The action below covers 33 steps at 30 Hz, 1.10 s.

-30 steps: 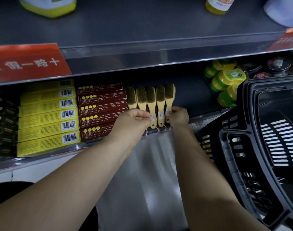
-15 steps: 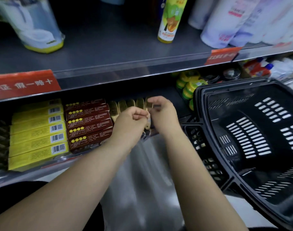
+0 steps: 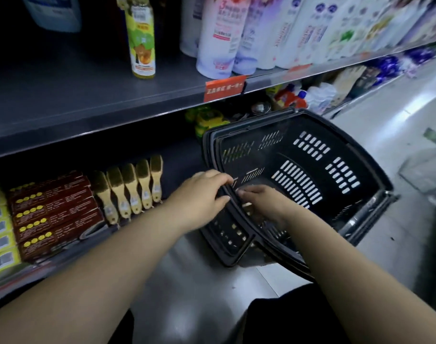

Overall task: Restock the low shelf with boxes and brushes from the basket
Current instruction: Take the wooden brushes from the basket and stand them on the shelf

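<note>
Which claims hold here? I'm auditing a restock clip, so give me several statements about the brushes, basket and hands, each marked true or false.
1. Five brushes lie in a row on the low shelf. True.
2. The brushes lie left of the brown boxes. False: they lie right of them.
3. The right hand reaches inside the basket. True.
4. The left hand holds a brush. False: it grips the basket's rim.
5. Boxes fill the basket. False: its visible inside shows none.
</note>
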Motion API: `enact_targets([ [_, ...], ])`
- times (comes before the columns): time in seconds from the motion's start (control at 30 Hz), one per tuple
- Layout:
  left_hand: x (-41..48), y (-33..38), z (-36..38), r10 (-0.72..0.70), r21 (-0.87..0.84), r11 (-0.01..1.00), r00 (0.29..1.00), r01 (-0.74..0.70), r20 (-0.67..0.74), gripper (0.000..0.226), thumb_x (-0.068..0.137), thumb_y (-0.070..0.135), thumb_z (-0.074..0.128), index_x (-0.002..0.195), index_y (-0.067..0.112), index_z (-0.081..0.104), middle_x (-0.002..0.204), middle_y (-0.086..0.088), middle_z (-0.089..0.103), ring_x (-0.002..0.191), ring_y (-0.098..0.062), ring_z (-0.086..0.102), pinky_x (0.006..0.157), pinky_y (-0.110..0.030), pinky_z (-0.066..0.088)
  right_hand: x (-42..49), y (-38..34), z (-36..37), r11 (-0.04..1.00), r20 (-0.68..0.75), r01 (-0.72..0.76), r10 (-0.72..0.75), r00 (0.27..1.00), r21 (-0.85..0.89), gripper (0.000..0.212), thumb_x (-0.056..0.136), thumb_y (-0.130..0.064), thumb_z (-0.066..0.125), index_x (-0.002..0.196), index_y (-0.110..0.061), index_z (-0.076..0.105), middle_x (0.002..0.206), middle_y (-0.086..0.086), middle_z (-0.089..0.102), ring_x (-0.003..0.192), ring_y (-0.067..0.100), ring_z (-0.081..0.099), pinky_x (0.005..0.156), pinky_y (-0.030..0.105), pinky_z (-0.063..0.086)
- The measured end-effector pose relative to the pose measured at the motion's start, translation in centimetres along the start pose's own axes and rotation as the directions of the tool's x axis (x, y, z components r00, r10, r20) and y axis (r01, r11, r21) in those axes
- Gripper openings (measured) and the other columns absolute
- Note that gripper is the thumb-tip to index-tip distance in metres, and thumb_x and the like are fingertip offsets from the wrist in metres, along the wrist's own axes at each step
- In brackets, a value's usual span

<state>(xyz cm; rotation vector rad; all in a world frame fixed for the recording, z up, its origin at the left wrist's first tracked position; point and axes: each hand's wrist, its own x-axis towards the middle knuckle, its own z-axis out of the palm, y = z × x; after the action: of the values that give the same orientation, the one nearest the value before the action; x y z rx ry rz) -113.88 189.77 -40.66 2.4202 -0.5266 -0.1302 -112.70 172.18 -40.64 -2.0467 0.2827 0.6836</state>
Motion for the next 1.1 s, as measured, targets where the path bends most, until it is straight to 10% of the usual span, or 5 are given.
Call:
enact_targets([
  [0.3, 4.8, -2.5, 0.9, 0.129, 0.282, 0.938, 0.958, -0.201, 0.255, 0.022, 0.097, 0.042, 0.040, 0.096, 0.031, 0.059, 0.122, 0.011, 0.057, 0.140, -0.010, 0.023, 0.116, -0.030, -0.006, 3.1, 2.9, -3.1, 0.975, 0.309, -0.173, 0.208, 0.928, -0.137, 0.022, 0.095, -0.004, 0.044, 0.089, -0.011, 0.064, 0.077, 0.004, 0.069, 0.065, 0.012, 0.067, 0.064, 0.026, 0.054],
  [0.43, 5.2, -2.5, 0.6, 0.169, 0.270, 0.926, 0.929, -0.264, 0.329, 0.030, 0.093, 0.038, 0.042, 0.065, 0.027, 0.048, 0.069, 0.009, 0.057, 0.074, 0.000, 0.050, 0.117, -0.028, 0.009, 8.8, 4.5, -3.3, 0.834, 0.131, -0.138, 0.243, 0.961, -0.534, 0.024, 0.092, -0.007, 0.050, 0.111, 0.000, 0.062, 0.104, 0.019, 0.067, 0.090, 0.031, 0.067, 0.075, 0.039, 0.055],
  [0.73, 6.5, -3.5, 0.2, 0.078, 0.240, 0.957, 0.940, -0.165, 0.332, 0.029, 0.091, 0.045, 0.046, 0.068, 0.028, 0.052, 0.065, 0.007, 0.055, 0.059, -0.007, 0.049, 0.054, -0.026, 0.041, 15.8, 10.3, 6.6, 0.815, 0.233, -0.124, 0.301, 0.925, -0.566, 0.045, 0.094, -0.037, 0.049, 0.128, -0.009, 0.052, 0.130, 0.013, 0.054, 0.115, 0.028, 0.053, 0.093, 0.034, 0.043],
  [0.93, 6.4, -4.2, 0.4, 0.051, 0.296, 0.943, 0.947, -0.150, 0.317, 0.017, 0.091, 0.045, 0.046, 0.082, 0.034, 0.055, 0.075, 0.013, 0.059, 0.069, -0.003, 0.052, 0.059, -0.026, 0.046, 16.2, 9.7, 4.9, 0.701, 0.393, -0.015, 0.419, 0.819, -0.713, 0.008, 0.086, -0.011, 0.060, 0.079, -0.010, 0.062, 0.060, -0.001, 0.062, 0.063, 0.015, 0.054, 0.058, 0.026, 0.047],
  [1.1, 5.9, -3.7, 0.7, 0.018, 0.237, 0.967, 0.951, -0.095, 0.307, 0.009, 0.094, 0.036, 0.046, 0.096, 0.036, 0.054, 0.076, 0.015, 0.058, 0.069, 0.000, 0.051, 0.056, -0.020, 0.040, 13.2, 6.5, -0.8, 0.870, 0.446, -0.310, 0.469, 0.762, -0.384, 0.009, 0.091, -0.006, 0.058, 0.083, -0.001, 0.057, 0.067, 0.008, 0.066, 0.051, 0.010, 0.065, 0.048, 0.020, 0.053],
])
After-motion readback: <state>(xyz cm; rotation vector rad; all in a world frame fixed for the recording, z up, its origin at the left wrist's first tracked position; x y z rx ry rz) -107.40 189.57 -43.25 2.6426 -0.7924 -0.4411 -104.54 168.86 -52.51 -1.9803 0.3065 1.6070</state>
